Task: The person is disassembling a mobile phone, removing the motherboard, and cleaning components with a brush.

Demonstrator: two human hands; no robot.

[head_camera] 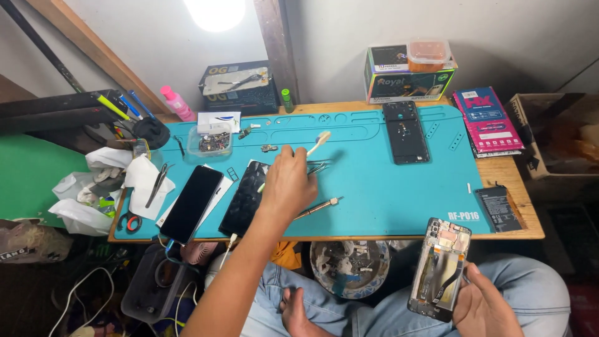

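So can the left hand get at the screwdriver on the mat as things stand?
Probably yes. The left hand holds a toothbrush just above the blue mat, and the screwdriver lies bare right beside it, nothing between. The fingers are taken up, though, so the toothbrush would likely need putting down first.

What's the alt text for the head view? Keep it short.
Seen from above, a person's left hand reaches over a teal repair mat holding a toothbrush, while the right hand holds an opened phone frame over the lap. A black phone, a screwdriver and a back cover lie on the mat.
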